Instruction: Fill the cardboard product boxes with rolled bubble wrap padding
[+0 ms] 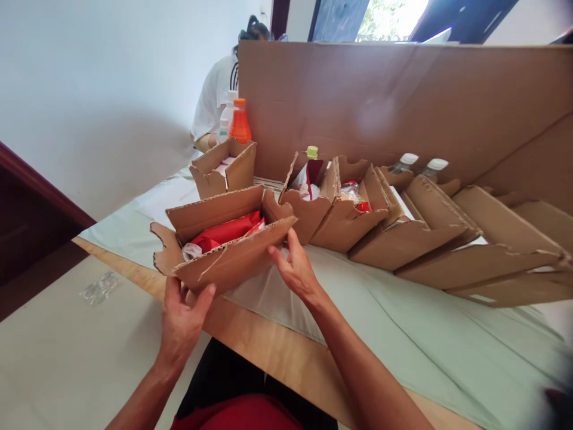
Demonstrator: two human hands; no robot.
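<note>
Between my two hands is an open-topped cardboard box [250,254] with notched ends, near the table's left front edge. A red packet [230,232] and a crumpled piece of clear plastic [191,251] lie inside it. My left hand [181,316] grips the near left corner, thumb on the front wall and fingers going underneath. At the right end my right hand [293,266] holds the box, its thumb on the front wall and its other fingers partly hidden around the corner. Another cardboard box [242,170] stands just behind, with white items in it.
Several cardboard boxes [329,233] with packets in them lean in a row along the right. A tall cardboard panel [380,101] stands behind them. Bottles, one an orange bottle [240,124], stand at the back left near a person [215,89]. Pale cloth [358,292] covers the table.
</note>
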